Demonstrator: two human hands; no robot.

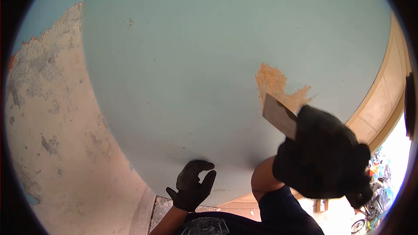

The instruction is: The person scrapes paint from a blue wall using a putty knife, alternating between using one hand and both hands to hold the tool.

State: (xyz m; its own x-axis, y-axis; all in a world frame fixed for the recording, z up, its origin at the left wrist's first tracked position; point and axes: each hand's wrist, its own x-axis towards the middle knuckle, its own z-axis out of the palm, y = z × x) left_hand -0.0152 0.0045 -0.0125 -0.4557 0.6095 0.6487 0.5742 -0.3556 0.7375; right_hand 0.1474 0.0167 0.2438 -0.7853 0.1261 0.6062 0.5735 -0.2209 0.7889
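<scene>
My right hand, in a black glove, is closed around a scraper. The scraper's flat metal blade reaches up and left, its edge overlapping the lower part of a bare orange-brown patch in the pale green wall paint. The handle is hidden inside the glove. Lower and to the left, my left hand, also gloved in black, is empty, with thumb and fingers apart and curved, close to the bottom of the green wall.
On the left an adjoining wall shows stripped, blotchy plaster below a ragged paint edge. A tiled, cream-coloured border curves along the right side. Beyond it, at lower right, lies a colourful jumble of things in bright light.
</scene>
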